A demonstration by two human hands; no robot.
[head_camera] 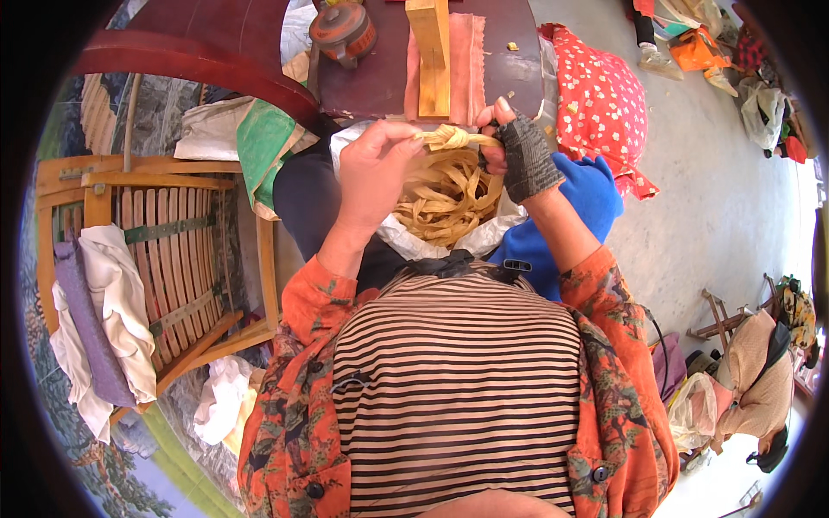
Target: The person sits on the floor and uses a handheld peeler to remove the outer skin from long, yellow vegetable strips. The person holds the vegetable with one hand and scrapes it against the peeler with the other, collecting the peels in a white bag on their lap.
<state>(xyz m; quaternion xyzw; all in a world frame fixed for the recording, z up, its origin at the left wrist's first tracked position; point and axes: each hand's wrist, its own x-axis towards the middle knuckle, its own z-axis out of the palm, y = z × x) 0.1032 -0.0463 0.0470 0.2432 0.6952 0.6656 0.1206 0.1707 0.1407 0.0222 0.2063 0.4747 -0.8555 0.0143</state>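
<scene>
My bare left hand [375,169] pinches one end of a knotted bundle of pale yellow, flat strips [451,136] between thumb and fingers. The other end lies in the fingers of my right hand [526,154], which wears a dark grey fingerless glove. Between the two hands the bundle is level, with a thick wrapped knot in its middle. Directly below it, an open white sack [479,247] between my legs holds a loose heap of tan strips [447,197]. Whether the bundle joins that heap is not clear.
Ahead is a dark red wooden surface [382,90] bearing an upright wooden piece [432,65], a pink cloth [467,58] and a lidded pot [342,32]. A red flowered cloth bundle [599,97] is at right. A slatted wooden chair [175,239] stands left. Another person [754,382] is at far right.
</scene>
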